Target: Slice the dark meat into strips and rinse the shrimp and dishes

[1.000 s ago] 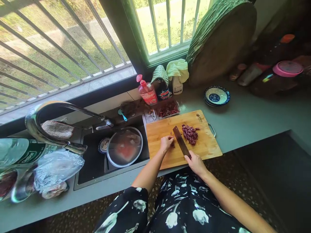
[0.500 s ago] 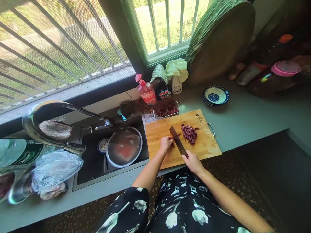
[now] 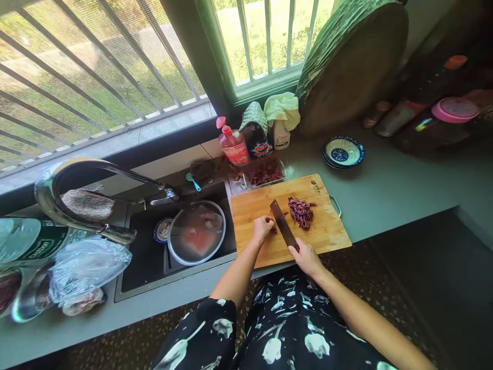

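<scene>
Barely anything is shifting since a second ago: my knife (image 3: pixel 284 224) is sitting a touch further from me on the board, its edge down by the piece I am steadying, and both hands are keeping their places.

I am closing my right hand (image 3: pixel 307 255) around the knife's handle, with the blade running away from that grip, forward and to the left, so its long axis is lying diagonally across the cutting board (image 3: pixel 327 231). My left hand (image 3: pixel 263 226) is curling, fingertips tucked, onto a small dark red piece of meat that I can hardly make out, just left of the blade; this hand is the nearer one to it, and the piece is lying between my two hands. Right of the blade, beyond my knife grip, the pile of cut strips (image 3: pixel 301 211) is resting on the board.

Further out from my left hand, a tray of red meat (image 3: pixel 265 174) is touching the board's far edge. Behind it are standing a pink dish soap bottle (image 3: pixel 233 144), whose label I cannot read, and a dark container (image 3: pixel 260 146) with red lettering too blurred to spell out. The board's far right corner is carrying a small printed mark, unreadable. Left of my left hand, a lidded bowl (image 3: pixel 196 232) is sitting in the sink (image 3: pixel 144 257). At the far left, a green bottle (image 3: pixel 34 241) is showing a label that looks like "Carbon".
</scene>
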The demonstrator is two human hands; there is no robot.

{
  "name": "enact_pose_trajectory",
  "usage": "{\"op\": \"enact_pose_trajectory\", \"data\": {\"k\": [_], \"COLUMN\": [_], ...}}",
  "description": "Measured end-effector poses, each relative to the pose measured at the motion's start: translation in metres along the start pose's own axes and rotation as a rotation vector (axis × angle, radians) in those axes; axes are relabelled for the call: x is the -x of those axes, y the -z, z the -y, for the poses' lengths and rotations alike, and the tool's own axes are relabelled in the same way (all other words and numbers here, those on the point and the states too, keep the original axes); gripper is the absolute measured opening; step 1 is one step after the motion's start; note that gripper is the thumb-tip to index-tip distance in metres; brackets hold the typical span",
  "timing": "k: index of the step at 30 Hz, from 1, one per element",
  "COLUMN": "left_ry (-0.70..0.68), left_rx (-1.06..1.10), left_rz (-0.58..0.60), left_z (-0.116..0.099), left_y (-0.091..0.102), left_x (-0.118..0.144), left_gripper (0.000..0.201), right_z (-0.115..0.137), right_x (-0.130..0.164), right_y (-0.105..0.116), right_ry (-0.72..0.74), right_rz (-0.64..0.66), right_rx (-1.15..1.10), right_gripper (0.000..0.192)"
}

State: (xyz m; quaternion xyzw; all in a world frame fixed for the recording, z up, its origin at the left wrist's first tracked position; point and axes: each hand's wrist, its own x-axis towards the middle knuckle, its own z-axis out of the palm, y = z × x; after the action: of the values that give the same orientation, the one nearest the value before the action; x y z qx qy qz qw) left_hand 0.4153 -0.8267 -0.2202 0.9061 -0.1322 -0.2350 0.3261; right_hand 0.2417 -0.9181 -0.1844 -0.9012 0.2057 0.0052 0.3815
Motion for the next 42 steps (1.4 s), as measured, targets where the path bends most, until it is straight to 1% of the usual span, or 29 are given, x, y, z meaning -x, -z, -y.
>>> {"op": "enact_pose_trajectory", "data": {"k": [2,5,7,12,14,15,17,19,22,24,26,29,33,37,39,42], "left_ry": [0.012,0.022,0.041,0.080,0.077,0.076,0.074,0.052,-0.033,-0.097,-0.138,-0.150,-0.130,-0.009,0.054,0.125], "left_rx": [0.031,0.101,0.226,0.652,0.754,0.771,0.706,0.539,0.266,0.140,0.068,0.029,0.072,0.231,0.356,0.629], "left_rz": [0.016,0.011,0.028,0.116,0.110,0.091,0.039,-0.009,-0.059,-0.086,-0.106,-0.123,-0.132,-0.120,-0.107,-0.023], "left_z": [0.001,0.002,0.003,0.006,0.007,0.007,0.007,0.006,0.006,0.008,0.010,0.011,0.010,0.009,0.010,0.012], "left_y": [0.000,0.001,0.001,0.002,0.003,0.004,0.006,0.007,0.006,0.003,0.000,-0.003,-0.002,0.005,0.008,0.011], "left_x": [0.000,0.000,0.000,0.001,0.000,0.000,-0.001,-0.001,-0.002,-0.003,-0.004,-0.005,-0.006,-0.008,-0.009,-0.012], "left_gripper": [0.023,0.021,0.019,0.020,0.023,0.023,0.018,0.011,0.007,0.008,0.009,0.011,0.016,0.016,0.015,0.012], "right_z": [-0.001,-0.002,-0.003,-0.007,-0.007,-0.007,-0.008,-0.008,-0.007,-0.006,-0.004,0.000,0.003,0.002,0.000,-0.002], "right_x": [0.001,0.001,0.001,0.000,0.000,0.000,-0.001,-0.001,-0.002,-0.002,-0.003,-0.004,-0.007,-0.011,-0.012,-0.011], "right_y": [0.000,0.000,0.000,0.001,0.003,0.004,0.005,0.006,0.005,0.004,0.003,0.001,-0.002,-0.004,-0.004,-0.002], "right_ry": [-0.002,-0.010,-0.011,-0.014,-0.017,-0.021,-0.033,-0.045,-0.057,-0.055,-0.037,-0.008,-0.007,-0.011,-0.004,0.001], "right_rz": [0.004,0.003,-0.003,-0.015,-0.016,-0.013,-0.001,0.011,0.024,0.027,0.026,0.022,0.023,0.024,0.027,0.023], "right_rx": [-0.003,-0.011,-0.013,0.010,0.014,0.012,0.008,0.008,0.014,0.018,0.015,0.001,0.021,0.053,0.056,0.037], "right_gripper": [0.023,0.023,0.024,0.022,0.023,0.023,0.023,0.023,0.023,0.022,0.022,0.021,0.021,0.020,0.019,0.020]}}
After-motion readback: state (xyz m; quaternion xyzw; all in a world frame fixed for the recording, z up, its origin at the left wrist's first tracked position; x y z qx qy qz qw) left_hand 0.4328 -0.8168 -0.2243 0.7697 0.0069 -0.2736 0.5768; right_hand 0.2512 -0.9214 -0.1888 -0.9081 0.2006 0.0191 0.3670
